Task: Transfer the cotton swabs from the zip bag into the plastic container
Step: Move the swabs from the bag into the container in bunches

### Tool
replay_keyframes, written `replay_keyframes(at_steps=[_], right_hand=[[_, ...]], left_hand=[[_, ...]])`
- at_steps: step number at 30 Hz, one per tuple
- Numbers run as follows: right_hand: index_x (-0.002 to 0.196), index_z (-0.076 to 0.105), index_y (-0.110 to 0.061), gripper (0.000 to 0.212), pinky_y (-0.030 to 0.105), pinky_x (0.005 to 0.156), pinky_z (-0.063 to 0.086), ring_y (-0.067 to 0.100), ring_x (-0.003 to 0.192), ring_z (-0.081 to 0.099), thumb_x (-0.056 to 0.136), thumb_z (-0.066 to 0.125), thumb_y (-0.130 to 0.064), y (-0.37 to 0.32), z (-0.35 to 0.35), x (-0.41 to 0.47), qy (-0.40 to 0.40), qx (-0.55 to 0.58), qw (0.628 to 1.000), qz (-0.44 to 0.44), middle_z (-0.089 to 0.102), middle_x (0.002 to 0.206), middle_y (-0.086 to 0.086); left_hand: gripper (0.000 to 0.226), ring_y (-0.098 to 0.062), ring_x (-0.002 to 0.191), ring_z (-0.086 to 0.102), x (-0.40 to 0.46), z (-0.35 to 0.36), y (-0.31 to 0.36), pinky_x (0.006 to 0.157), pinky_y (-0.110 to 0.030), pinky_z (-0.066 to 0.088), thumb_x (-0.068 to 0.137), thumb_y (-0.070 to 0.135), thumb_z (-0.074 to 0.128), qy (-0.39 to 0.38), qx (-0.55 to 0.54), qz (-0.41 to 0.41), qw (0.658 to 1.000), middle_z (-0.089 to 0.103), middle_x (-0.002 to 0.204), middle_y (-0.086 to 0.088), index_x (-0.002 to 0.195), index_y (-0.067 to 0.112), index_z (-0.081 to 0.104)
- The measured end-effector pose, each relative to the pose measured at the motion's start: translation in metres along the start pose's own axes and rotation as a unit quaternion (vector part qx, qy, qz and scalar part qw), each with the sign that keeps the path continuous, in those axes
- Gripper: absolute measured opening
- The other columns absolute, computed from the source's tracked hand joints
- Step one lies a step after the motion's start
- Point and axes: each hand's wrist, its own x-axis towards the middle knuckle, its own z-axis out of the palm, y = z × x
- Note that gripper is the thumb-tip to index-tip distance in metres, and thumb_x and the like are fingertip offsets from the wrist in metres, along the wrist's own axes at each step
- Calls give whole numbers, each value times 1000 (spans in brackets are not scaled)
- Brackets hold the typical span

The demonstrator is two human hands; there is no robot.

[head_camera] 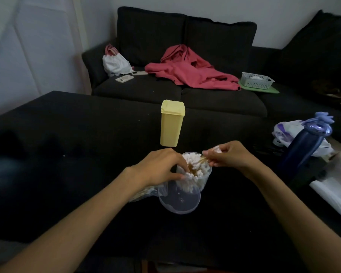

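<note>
A clear round plastic container (202, 181) stands on the dark surface, packed with upright cotton swabs (193, 166) with white tips and wooden sticks. Its clear lid (180, 203) lies just in front of it. My left hand (161, 166) grips the container's left rim, with fingertips among the swab tips. A crumpled clear zip bag (146, 194) lies under my left wrist. My right hand (227, 154) pinches a few swabs above the container's right rim.
A closed yellow plastic box (171, 124) stands just behind the container. A dark blue bottle (303, 146), a plastic bag (291, 129) and white paper (335, 196) lie at the right. Behind, a dark sofa (138, 89) holds a red garment (189, 69), two phones and a white basket (257, 80).
</note>
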Motion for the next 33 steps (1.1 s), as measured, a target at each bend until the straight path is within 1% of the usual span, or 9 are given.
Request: replay_keyframes(at_steps=[8,12,16,18,20,22,26,29,33], right_hand=[[89,72,-5,18,12,52,51,5,55,65,78,73,-19,16,2,8,-47,14,997,63,70,63,3],[89,71,-4,17,12,50,50,6,56,65,79,71,-18,8,-7,13,-74,-35,993,91,71,66,4],[88,70,-7,11,12,51,49,5,58,66,81,70,-15,-7,-7,16,-100,-135,985,48,71,72,3],[91,70,-6,12,15,59,52,5,62,67,82,69,-14,-15,1,19,-113,-211,971,7,72,77,3],[93,69,-6,16,25,75,57,8,71,68,81,71,-16,-19,11,24,-121,-291,949,-23,72,84,5],[92,66,-10,21,34,84,56,15,81,67,77,76,-21,-19,23,28,-116,-369,921,-50,69,86,4],[80,57,-19,25,31,75,55,18,86,63,73,79,-26,-13,35,30,-94,-458,879,-91,62,92,3],[98,63,-14,28,30,79,55,16,89,62,76,77,-23,-12,39,31,-100,-491,861,-88,63,102,4],[104,65,-9,29,25,73,51,13,79,60,80,72,-24,-19,41,34,-138,-521,841,-49,60,82,0]], left_hand=[[28,-1,117,42,0,2,-5,94,-36,46,89,39,62,-1,7,6,1000,57,122,18,117,38,62],[28,-2,116,42,2,2,-6,94,-36,46,88,41,61,-7,5,-2,1000,58,120,17,116,38,63],[28,-3,115,44,3,0,-6,94,-37,46,87,44,62,-8,7,-8,1000,59,119,17,114,39,64],[28,-3,115,45,3,0,-5,94,-37,46,87,43,62,-10,9,-10,1000,59,118,17,114,38,64],[28,-4,116,45,3,-1,-4,94,-37,46,87,43,62,-13,12,-11,1000,59,118,16,114,38,64],[28,-5,116,45,3,-2,-2,94,-38,46,87,43,62,-18,15,-13,1000,59,118,16,114,38,64],[28,-7,114,47,3,-2,-2,93,-38,47,87,43,62,-20,22,-19,999,60,117,14,114,38,64],[29,-7,114,46,3,-1,-2,92,-35,46,87,44,61,-14,29,-19,999,60,116,13,116,38,64],[28,-6,113,45,2,2,-2,92,-35,46,87,45,60,-5,21,-24,999,59,117,16,115,39,64]])
